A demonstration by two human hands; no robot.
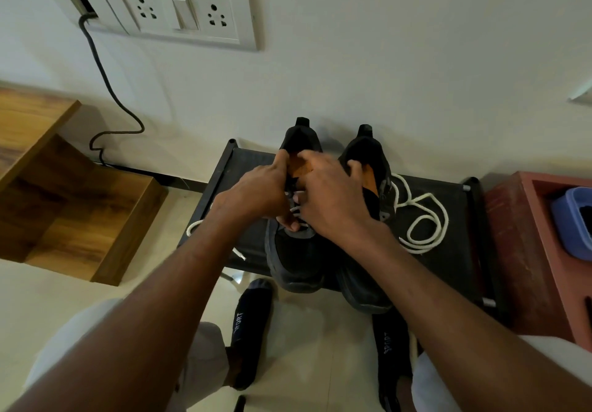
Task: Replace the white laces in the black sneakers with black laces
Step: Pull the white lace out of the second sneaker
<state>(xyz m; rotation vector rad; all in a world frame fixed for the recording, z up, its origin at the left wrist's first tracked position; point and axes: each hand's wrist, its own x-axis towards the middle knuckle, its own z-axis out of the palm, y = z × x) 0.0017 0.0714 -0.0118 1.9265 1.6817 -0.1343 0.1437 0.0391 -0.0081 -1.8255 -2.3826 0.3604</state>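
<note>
The two black sneakers stood side by side on a low black rack (455, 251) against the wall, toes toward me. On the left sneaker (296, 261) I had both hands working over the lacing. My left hand (259, 193) had its fingers curled, thumb and fingertips pinching at the white lace (296, 211) that still ran through the eyelets; its index finger reached up to the shoe's collar. My right hand (333, 197) lay across the tongue with fingers bent over the opening, and I could not tell whether it gripped the lace or only held the shoe steady. The orange lining showed between my hands.

The right sneaker (368, 286) sat just beside it, touching, with no lace in view on it. A loose white lace (426, 219) lay coiled on the rack to its right. Another white end (195, 226) trailed off the rack's left edge.

Below the rack my feet in black socks (250, 331) rested on the pale floor. A wooden shelf (80, 213) stood to the left, a red box (525, 251) holding a blue tub (573, 222) to the right. Above, a socket plate (182, 11) was on the wall, a dark cable (105, 81) hanging from it.
</note>
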